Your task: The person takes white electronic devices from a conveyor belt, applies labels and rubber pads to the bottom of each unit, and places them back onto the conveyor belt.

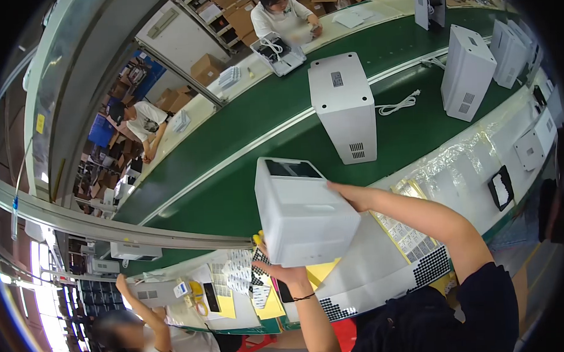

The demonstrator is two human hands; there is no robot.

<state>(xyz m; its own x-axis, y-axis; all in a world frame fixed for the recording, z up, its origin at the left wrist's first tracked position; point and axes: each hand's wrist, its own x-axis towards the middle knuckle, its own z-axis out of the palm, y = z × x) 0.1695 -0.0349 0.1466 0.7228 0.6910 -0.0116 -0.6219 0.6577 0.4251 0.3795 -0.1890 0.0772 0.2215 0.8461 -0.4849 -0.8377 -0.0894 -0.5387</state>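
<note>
A white box-shaped appliance [305,215] with a dark glossy panel at its top end is held between both hands, tilted, at the near edge of the green conveyor belt [217,194]. My left hand [282,270] presses against its lower left corner, with a dark band on the wrist. At its upper right side is my right hand [352,195], fingers partly hidden behind the casing. Beyond it, another white unit [343,105] stands on the belt with dark feet on its upper face, a vent low down and a white coiled cable [400,103] beside it.
More white units [468,70] stand on the belt at the right. Sticker sheets [408,233], yellow sheets, tape and a phone lie on the near worktable [366,278]. One co-worker [157,335] sits at the lower left; two others [279,15] work across the belt. A metal frame [110,225] crosses the left.
</note>
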